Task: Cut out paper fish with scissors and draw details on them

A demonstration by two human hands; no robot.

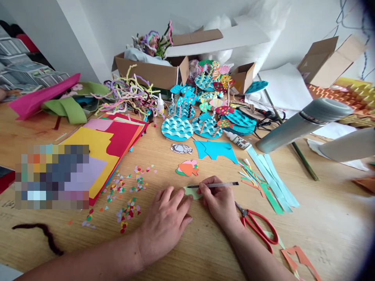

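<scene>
In the head view a light green paper cutout (192,193) lies flat on the wooden table. My left hand (168,212) rests palm down beside it, fingers extended, its fingertips pressing the paper's left edge. Pinched in my right hand (217,201) is a dark pen (215,185), its tip touching the upper left of the green paper. Just beyond sits a small stack of fish-shaped paper cutouts (188,168), orange on top. Red-handled scissors (259,228) lie by my right forearm, partly behind it.
Tiny coloured paper bits (129,210) and stacked coloured sheets (101,136) lie to the left. Blue paper strips (272,179), a glue bottle (237,139) and a grey thermos (301,125) are to the right. Wave-patterned discs (177,128), pipe cleaners (129,95) and a cardboard box (149,74) stand behind.
</scene>
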